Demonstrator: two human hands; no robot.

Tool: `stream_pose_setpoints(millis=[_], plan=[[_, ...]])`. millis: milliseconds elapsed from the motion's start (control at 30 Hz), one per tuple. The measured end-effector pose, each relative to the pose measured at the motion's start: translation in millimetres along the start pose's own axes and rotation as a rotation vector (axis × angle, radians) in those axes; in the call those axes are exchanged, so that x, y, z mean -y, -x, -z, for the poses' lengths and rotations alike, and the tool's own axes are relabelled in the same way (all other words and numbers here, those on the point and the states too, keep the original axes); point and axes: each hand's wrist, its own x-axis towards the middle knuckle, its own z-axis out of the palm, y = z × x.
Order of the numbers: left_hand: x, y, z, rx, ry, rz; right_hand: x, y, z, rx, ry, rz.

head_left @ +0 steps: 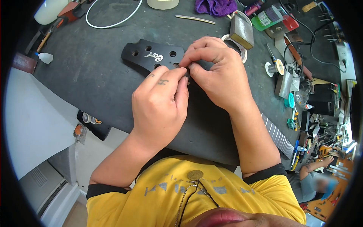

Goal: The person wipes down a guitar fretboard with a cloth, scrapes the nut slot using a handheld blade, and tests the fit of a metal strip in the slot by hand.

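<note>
A black guitar headstock (141,60) with a white logo and several round tuner holes lies on the dark bench, pointing to the upper left. My left hand (160,102) is closed at its near right end, thumb and forefinger pinched together. Right against those fingertips, my right hand (219,70) pinches too, its thumb bent toward the forefinger. Between them a small dark bit shows, but the fingers hide what it is. A fretted neck (279,136) emerges beyond my right forearm; the arm covers any join to the headstock.
A metal block (242,30) rests by a tape roll (243,56) beyond my right hand. Farther back are a purple cloth (217,6), a green bottle (266,18) and a white cable (89,19). A solder spool (275,68) stands right. Another person (312,178) sits at lower right.
</note>
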Motion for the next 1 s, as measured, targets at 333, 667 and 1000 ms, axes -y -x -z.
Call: stream_pose_setpoints(millis=[333,667,1000], plan=[[-6,4,-5,-0.019,0.008,0.004,-10,2,4,-0.101,-0.093,0.096],[-1,4,-4,-0.095,0.066,0.056,0,4,6,-0.117,-0.247,-0.141],[-2,0,-4,-0.102,0.039,0.051,0,1,0,-0.068,-0.139,-0.09]])
